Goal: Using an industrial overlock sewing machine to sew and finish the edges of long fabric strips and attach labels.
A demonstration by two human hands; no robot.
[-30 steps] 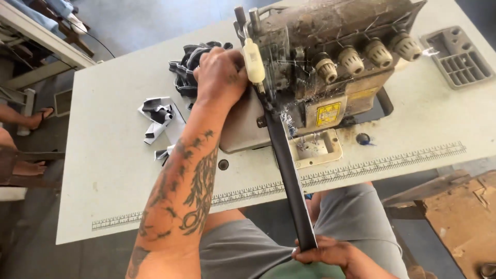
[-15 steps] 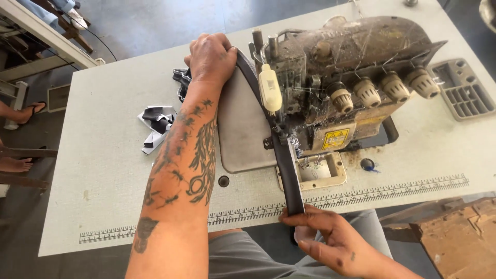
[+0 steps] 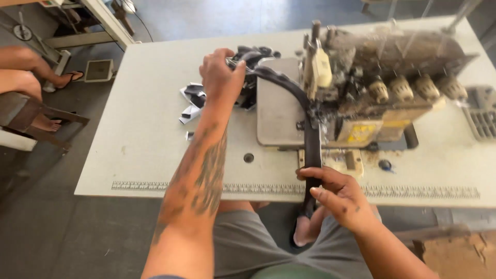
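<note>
The left hand [image 3: 221,77] gripped the far end of the black strap [image 3: 311,139] behind the sewing machine [image 3: 382,88], fingers closed. The right hand [image 3: 336,194] pinched its near end at the worktop [image 3: 144,134] edge; the strap ran through the machine.

Your left hand [image 3: 222,77] and right hand [image 3: 338,196] are bare, with no gloves, rings or watch. Both arms are bare to the frame's edge, no sleeves showing. Your left forearm [image 3: 199,175] carries dark tattoo work, densest on the side facing three o'clock. At six o'clock you wear grey shorts [image 3: 243,248]. Below them shows a bare foot [image 3: 302,235].
</note>
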